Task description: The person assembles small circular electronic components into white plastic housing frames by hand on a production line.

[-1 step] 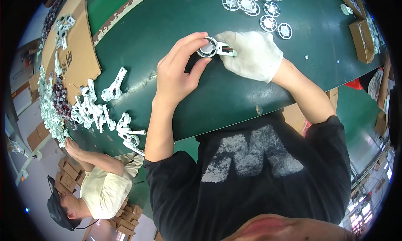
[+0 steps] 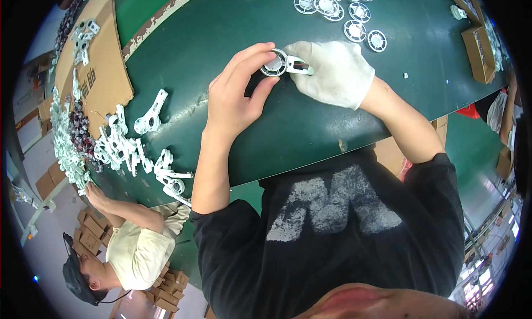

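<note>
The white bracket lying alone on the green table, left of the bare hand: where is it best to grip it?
Grip the white bracket at its straight narrow arm, coming from above. The arm points up and right, free of the pile, while the ringed end looks wider and harder to pinch.

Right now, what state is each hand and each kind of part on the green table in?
Left hand: bare, fingers pinching the round white part.
Right hand: in a white glove, gripping the same part's handle end.
Round white part: held between both hands, just above the table.
White wheel discs: lying flat, loose, untouched.
White bracket parts: heaped at the table edge.
Cardboard sheet: lying flat, a few parts on it.
</note>
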### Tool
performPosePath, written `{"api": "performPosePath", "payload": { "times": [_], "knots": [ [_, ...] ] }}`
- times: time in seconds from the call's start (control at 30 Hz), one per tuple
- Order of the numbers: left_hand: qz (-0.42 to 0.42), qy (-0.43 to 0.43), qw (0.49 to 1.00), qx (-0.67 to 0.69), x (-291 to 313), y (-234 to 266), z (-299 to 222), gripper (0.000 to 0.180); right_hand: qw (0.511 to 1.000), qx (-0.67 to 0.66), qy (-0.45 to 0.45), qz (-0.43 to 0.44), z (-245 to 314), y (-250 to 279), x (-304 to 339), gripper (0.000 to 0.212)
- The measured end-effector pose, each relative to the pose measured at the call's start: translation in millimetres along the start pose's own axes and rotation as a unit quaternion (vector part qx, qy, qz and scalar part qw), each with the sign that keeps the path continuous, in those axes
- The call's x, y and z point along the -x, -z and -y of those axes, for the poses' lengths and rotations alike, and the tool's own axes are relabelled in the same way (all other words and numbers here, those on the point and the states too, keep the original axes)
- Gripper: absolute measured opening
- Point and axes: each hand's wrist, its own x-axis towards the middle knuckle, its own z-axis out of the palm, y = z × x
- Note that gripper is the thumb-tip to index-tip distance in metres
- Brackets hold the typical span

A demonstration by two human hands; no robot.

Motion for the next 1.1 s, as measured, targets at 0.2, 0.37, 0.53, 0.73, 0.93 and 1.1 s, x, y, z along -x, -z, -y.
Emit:
{"api": "performPosePath", "payload": {
  "times": [0.2,0.37,0.53,0.73,0.93,1.1],
  "knots": [
    [0.000,-0.048,0.999,0.011,2,1,0,0.048,0.974,-0.167,-0.054,0.145,0,16,-9,0.049],
    [-0.012,-0.051,0.998,-0.018,-1,0,-3,0.050,0.974,-0.139,-0.091,0.157,5,14,-9,0.059],
    [-0.043,-0.081,0.996,0.022,2,-2,2,0.049,0.905,-0.348,-0.135,0.203,13,21,-7,0.055],
    [-0.001,-0.079,0.997,0.008,1,0,-4,0.058,0.906,-0.359,-0.071,0.215,2,7,-5,0.046],
    [0.012,0.144,0.907,0.395,11,-21,-12,0.043,0.981,-0.162,0.013,0.106,16,2,5,0.042],
    [0.020,0.125,0.911,0.391,11,-17,-11,0.038,0.992,-0.052,0.011,0.118,24,2,11,0.042]
  ]
}}
